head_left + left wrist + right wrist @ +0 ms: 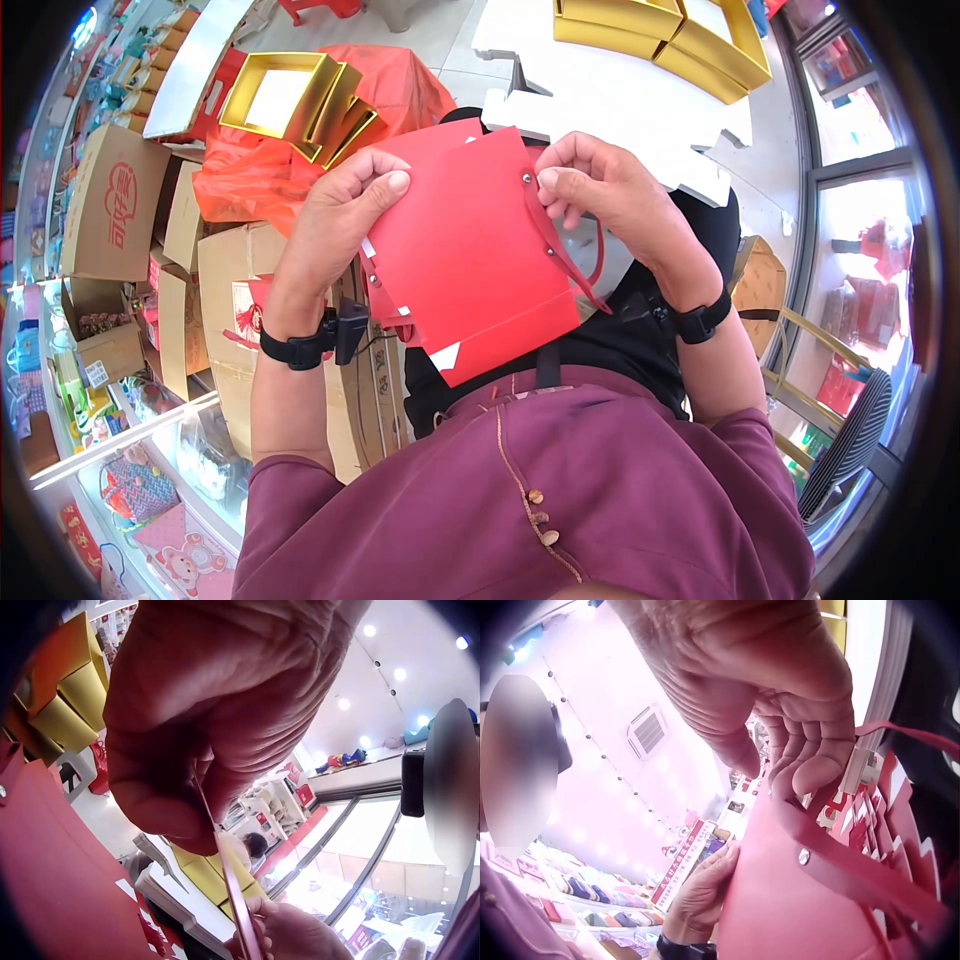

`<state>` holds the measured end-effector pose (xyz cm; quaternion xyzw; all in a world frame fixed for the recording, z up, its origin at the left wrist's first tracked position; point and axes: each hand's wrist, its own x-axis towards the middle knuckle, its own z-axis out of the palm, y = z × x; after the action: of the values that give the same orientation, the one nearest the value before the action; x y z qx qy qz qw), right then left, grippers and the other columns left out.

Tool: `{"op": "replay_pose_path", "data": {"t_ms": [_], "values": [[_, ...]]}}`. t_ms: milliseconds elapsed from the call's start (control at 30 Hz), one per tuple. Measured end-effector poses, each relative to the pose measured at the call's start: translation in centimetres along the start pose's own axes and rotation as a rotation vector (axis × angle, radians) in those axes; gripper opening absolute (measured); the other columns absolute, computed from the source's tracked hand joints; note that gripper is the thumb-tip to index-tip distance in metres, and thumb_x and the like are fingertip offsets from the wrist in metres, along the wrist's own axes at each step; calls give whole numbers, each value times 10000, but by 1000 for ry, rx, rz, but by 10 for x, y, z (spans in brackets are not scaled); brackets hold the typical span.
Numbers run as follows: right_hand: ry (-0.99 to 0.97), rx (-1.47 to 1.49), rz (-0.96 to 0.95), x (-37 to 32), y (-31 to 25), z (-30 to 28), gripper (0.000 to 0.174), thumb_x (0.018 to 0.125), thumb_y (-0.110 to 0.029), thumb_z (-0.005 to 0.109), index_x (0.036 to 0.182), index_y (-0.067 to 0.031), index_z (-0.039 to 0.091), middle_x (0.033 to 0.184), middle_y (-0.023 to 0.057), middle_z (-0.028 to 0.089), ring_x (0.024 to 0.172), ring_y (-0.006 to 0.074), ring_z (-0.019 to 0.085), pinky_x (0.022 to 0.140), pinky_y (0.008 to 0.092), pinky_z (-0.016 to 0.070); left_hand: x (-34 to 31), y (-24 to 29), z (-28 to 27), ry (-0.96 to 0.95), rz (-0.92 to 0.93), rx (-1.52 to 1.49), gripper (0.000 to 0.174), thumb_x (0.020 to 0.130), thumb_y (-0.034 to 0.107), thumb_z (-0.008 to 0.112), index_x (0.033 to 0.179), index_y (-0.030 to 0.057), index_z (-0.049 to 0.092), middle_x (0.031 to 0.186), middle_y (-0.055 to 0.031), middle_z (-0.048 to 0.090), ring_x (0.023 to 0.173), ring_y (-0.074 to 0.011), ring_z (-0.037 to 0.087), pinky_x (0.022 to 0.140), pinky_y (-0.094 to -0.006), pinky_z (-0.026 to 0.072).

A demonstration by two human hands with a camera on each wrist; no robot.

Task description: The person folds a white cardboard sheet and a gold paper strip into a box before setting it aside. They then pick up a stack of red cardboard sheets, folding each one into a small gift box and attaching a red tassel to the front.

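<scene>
A stiff red card sheet [470, 250], folded near its lower edge, lies over other red layers above the person's lap. White patches show along its edges. My left hand [352, 200] pinches its upper left edge, thumb on top. In the left wrist view the sheet [234, 892] runs edge-on from between thumb and fingers. A red strap [572, 265] with metal rivets hangs along the right side. My right hand [610, 190] holds the strap near the upper rivet, fingers curled; the right wrist view shows the strap [840, 859] running down from the fingertips.
Gold boxes [275, 95] stand on an orange-red plastic bag [240, 190] at the left. More gold boxes [700, 55] sit on a white table [600, 110] ahead. Cardboard cartons [110, 205] and shelves of goods line the left; a glass door [865, 230] is at the right.
</scene>
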<state>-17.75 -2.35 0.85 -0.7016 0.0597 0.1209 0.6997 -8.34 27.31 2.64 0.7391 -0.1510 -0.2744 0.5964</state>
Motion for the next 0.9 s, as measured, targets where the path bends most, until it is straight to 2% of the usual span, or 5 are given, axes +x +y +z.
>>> {"op": "replay_pose_path", "data": {"t_ms": [300, 400, 500, 800, 900], "values": [[8, 36, 14, -2, 7, -1, 244, 1010, -223, 716, 1139, -33, 633, 906, -2, 669, 732, 66, 614, 674, 215, 521, 0, 2, 3, -15, 0, -9, 181, 1073, 234, 668, 1111, 57, 673, 956, 61, 673, 875, -9, 612, 799, -189, 495], [18, 38, -7, -2, 9, 4, 262, 995, -187, 705, 1137, 20, 631, 925, 53, 689, 786, 99, 641, 681, 244, 545, 0, 0, 3, -9, -3, 6, 176, 1072, 232, 670, 1112, 60, 673, 964, 61, 673, 883, -11, 611, 810, -192, 491], [22, 21, -3, -3, 12, 4, 224, 995, -203, 725, 1110, -27, 646, 891, 4, 672, 720, 57, 614, 661, 210, 514, -1, -2, 3, 0, -7, 2, 173, 1072, 230, 671, 1117, 64, 677, 969, 63, 674, 888, -11, 611, 826, -197, 491], [27, 32, 23, -4, 10, 5, 237, 990, -202, 716, 1123, -16, 656, 866, 4, 674, 679, 57, 610, 646, 200, 494, -4, -5, 4, 10, -5, -15, 164, 1067, 223, 679, 1121, 69, 689, 986, 65, 681, 912, -13, 617, 853, -202, 492], [43, 36, 35, -5, 9, 7, 241, 990, -199, 717, 1133, -16, 652, 866, 1, 671, 675, 58, 609, 643, 202, 492, -6, -2, 8, 29, 9, -10, 172, 1079, 199, 655, 1104, 30, 678, 961, 54, 657, 882, -15, 589, 800, -199, 500]]}}
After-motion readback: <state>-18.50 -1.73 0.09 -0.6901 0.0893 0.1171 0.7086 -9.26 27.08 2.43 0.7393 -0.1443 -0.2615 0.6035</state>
